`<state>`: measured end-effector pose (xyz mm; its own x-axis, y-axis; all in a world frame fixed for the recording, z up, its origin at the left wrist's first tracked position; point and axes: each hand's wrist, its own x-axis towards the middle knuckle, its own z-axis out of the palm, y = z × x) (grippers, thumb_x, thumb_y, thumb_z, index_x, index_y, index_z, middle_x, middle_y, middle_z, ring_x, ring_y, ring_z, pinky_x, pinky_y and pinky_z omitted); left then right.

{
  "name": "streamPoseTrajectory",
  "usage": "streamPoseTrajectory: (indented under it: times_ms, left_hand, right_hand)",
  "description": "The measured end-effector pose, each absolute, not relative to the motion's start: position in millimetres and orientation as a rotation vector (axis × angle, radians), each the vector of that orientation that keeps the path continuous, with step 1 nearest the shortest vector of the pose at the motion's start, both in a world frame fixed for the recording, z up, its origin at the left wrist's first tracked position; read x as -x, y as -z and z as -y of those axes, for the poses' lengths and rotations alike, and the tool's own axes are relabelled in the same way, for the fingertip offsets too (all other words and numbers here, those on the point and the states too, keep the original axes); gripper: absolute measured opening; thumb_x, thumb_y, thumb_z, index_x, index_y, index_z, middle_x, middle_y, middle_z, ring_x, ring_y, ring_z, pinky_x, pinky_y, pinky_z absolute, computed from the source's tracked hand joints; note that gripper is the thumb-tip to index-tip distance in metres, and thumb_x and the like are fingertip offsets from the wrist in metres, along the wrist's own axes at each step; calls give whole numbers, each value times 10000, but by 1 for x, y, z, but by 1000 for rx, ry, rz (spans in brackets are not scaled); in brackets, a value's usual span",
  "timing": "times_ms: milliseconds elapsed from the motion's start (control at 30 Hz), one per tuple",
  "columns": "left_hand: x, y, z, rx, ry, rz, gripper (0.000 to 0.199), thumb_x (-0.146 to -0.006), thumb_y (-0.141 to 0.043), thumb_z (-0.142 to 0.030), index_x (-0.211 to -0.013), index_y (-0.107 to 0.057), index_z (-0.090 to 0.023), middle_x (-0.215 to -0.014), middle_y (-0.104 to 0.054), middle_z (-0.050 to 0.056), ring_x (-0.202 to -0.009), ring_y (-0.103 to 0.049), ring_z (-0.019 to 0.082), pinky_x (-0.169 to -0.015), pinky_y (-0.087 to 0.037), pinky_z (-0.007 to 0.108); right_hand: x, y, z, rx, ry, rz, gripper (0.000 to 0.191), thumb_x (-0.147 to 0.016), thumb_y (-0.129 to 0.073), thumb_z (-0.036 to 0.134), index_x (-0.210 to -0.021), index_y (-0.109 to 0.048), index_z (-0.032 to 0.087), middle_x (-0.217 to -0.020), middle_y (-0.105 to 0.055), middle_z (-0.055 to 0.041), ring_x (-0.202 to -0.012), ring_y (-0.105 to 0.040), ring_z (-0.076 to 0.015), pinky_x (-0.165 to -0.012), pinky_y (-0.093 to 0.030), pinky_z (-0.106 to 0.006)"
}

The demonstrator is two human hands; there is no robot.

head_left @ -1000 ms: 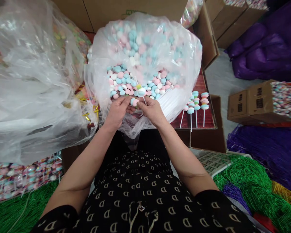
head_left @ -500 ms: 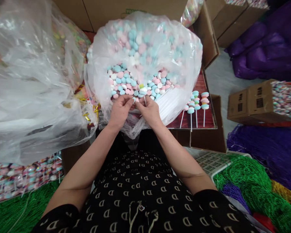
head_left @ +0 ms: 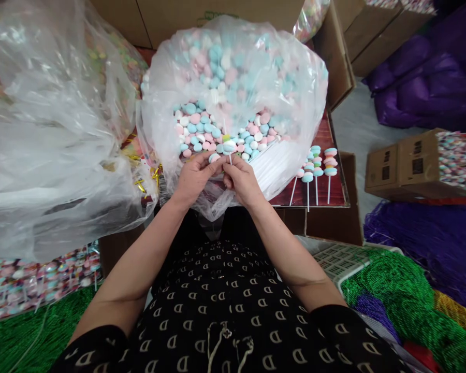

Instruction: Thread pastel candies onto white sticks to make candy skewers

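Observation:
A large clear plastic bag (head_left: 159,93) full of round pink, blue and white candies (head_left: 202,124) lies open in front of me. At its mouth, my right hand (head_left: 244,178) pinches a white stick topped by a pale candy skewer (head_left: 229,146), with a yellow-green piece above it. Close against it, my left hand (head_left: 194,177) has its fingers closed around a pink, white and blue candy (head_left: 214,158). Both hands' fingertips nearly touch. A bundle of white sticks (head_left: 270,161) lies in the bag beside my right hand.
Several finished candy skewers (head_left: 330,161) lie on the dark red table (head_left: 291,196) at right. Another clear bag (head_left: 54,134) covers the left side. Cardboard boxes (head_left: 402,163), a plastic crate (head_left: 334,264) and green strands (head_left: 392,285) stand around.
My right hand has turned the stick upright, and the candy skewer now stands above its fingers. My left hand remains close beside it, with a candy at its fingertips.

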<state>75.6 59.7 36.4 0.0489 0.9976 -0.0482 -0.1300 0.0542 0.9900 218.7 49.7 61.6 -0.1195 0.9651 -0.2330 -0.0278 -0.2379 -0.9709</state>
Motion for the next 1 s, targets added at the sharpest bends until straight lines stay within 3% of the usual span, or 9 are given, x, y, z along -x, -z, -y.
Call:
streamPoseTrajectory:
  times_ms: [100, 300, 567, 1000]
  left_hand:
    - [-73, -40, -63, -1005, -1220, -1127, 400, -798, -879, -483, -1050, -755, -198, -822, -750, 6, -745, -707, 144, -770, -630, 293]
    - [-68, -41, -68, -974, -1233, -1180, 386, -826, -865, -515, -1005, -741, -197, -846, -761, 29, -772, -740, 163, -751, -655, 298]
    - [-72, -37, -70, -902, -1170, -1119, 429, -891, -805, -574, -1094, -708, -209, -889, -760, 39, -813, -765, 171, -808, -662, 335]
    - [-75, -30, -66, -1055, -1277, -1222, 454, -820, -865, -557, -1077, -695, -223, -905, -746, 6, -789, -712, 140, -790, -625, 292]
  right_hand:
    - [-228, -69, -43, 1270, -1465, 1153, 268, -969, -600, 448, -1067, -687, 214, -847, -682, 6, -485, -430, -68, -460, -329, -231]
    - [-251, -76, -3, 1370, -1573, 1299, 558, -958, -592, 659, -1253, -713, 202, -612, -637, 38, -442, -482, -111, -457, -349, -246]
    - [-252, -68, 13, 1422, -1455, 1512, 429, -1021, -535, 498, -1221, -779, 208, -464, -494, 72, -496, -502, -158, -647, -464, -305]
    - [-247, -70, 8, 1432, -1499, 1392, 393, -1006, -544, 480, -1145, -784, 202, -441, -430, 80, -447, -436, -144, -568, -398, -286]
